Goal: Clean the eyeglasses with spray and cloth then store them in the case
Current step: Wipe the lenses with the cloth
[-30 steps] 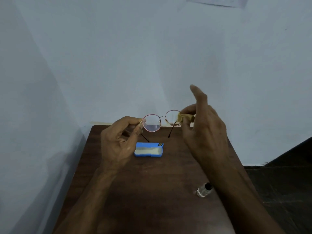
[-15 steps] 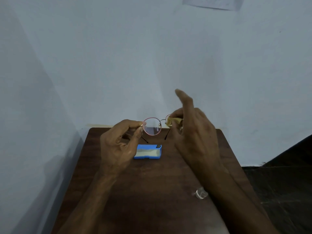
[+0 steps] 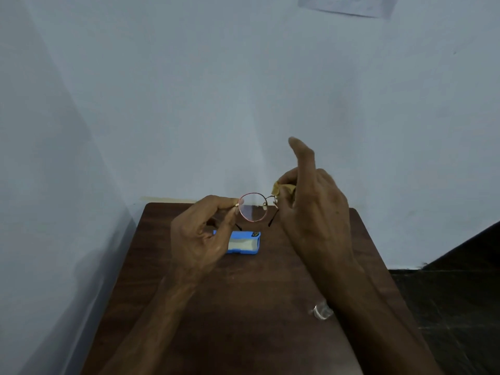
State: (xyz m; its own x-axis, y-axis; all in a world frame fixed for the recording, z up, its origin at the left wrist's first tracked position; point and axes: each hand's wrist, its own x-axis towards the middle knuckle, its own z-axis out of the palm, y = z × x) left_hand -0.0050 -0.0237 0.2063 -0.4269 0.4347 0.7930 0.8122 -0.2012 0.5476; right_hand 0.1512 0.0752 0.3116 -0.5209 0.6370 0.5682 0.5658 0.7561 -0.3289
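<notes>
I hold round, thin-rimmed eyeglasses (image 3: pixel 253 207) up above the far part of the dark wooden table (image 3: pixel 243 307). My left hand (image 3: pixel 201 234) pinches their left rim corner. My right hand (image 3: pixel 311 207) presses a small yellow cloth (image 3: pixel 280 188) against the right lens, which the hand hides; its index finger sticks up. Below the glasses lies the blue case (image 3: pixel 243 242), open, with a pale lining. The clear spray bottle (image 3: pixel 322 311) lies on the table near my right forearm, partly covered by it.
Pale blue walls close in behind the table and on its left. A dark floor (image 3: pixel 460 307) drops away to the right of the table. A sheet of paper (image 3: pixel 346 5) hangs high on the back wall.
My right hand has kept rubbing the cloth on the right lens, shifting left over the lens and up a little. My forearm now covers more of the spray bottle. The left hand's grip stays.
</notes>
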